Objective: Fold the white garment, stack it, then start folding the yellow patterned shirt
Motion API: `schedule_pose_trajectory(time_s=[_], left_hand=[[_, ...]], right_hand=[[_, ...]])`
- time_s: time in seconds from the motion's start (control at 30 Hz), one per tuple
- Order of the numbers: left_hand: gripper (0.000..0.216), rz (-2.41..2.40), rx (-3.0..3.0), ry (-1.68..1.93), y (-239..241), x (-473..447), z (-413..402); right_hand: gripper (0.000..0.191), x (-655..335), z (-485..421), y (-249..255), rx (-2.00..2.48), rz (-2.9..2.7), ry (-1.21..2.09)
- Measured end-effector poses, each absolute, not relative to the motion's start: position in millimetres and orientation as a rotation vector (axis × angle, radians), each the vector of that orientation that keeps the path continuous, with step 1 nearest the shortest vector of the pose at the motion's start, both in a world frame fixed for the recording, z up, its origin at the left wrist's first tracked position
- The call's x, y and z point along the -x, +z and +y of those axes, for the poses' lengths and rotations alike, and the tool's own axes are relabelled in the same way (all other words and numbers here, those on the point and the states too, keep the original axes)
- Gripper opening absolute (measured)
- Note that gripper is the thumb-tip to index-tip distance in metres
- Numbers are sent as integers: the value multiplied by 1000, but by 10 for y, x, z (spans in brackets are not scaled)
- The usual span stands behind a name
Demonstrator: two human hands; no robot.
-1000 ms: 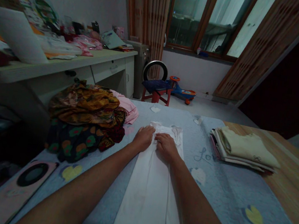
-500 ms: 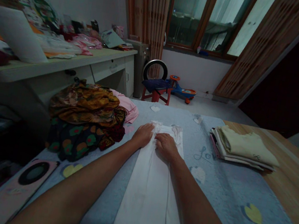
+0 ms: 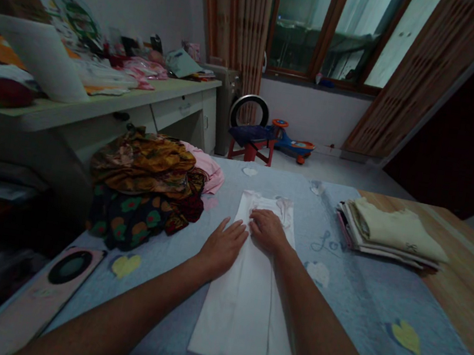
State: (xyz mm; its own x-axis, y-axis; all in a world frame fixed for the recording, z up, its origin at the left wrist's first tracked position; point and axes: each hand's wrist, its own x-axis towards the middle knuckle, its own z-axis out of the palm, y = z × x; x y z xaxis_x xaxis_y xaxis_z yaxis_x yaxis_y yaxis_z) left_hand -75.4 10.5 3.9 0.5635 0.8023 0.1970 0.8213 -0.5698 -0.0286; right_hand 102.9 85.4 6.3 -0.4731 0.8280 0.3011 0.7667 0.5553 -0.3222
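A white garment (image 3: 237,320), folded into a long strip, lies lengthwise in front of me. Its far end has gathered, ruffled parts; I cannot tell its exact kind. My left hand (image 3: 222,247) rests on its left edge, fingers spread and stretched out, gripping nothing. Farther up, my right hand (image 3: 267,229) lies palm down on the cloth near the ruffled end, its fingers slightly bent and laid on the fabric. Beneath everything is a light blue blanket (image 3: 172,310) with heart patterns.
Left of the garment sits a heap of patterned clothes (image 3: 141,187), with a pink cloth (image 3: 205,167) behind. A stack of folded clothes (image 3: 393,230) lies at right. A pink object with a dark oval (image 3: 35,302) lies near left. A cluttered desk (image 3: 164,95) runs along the wall.
My left hand has slid nearer to me along the garment's left edge, and its fingers have spread. The right hand stays at about the same spot on the cloth.
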Motion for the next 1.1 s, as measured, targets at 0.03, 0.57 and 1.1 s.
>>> schedule_pose_trajectory(time_s=[0.03, 0.57, 1.1], left_hand=[[42, -1369, 2691, -216, 54, 744, 42], [43, -1570, 2735, -535, -148, 774, -214], [39, -1619, 2824, -582, 4, 854, -166]], right_hand=[[25, -1030, 855, 63, 1290, -2373, 196], [35, -1050, 828, 121, 1394, -2414, 196], [17, -985, -195, 210, 1243, -2423, 254]])
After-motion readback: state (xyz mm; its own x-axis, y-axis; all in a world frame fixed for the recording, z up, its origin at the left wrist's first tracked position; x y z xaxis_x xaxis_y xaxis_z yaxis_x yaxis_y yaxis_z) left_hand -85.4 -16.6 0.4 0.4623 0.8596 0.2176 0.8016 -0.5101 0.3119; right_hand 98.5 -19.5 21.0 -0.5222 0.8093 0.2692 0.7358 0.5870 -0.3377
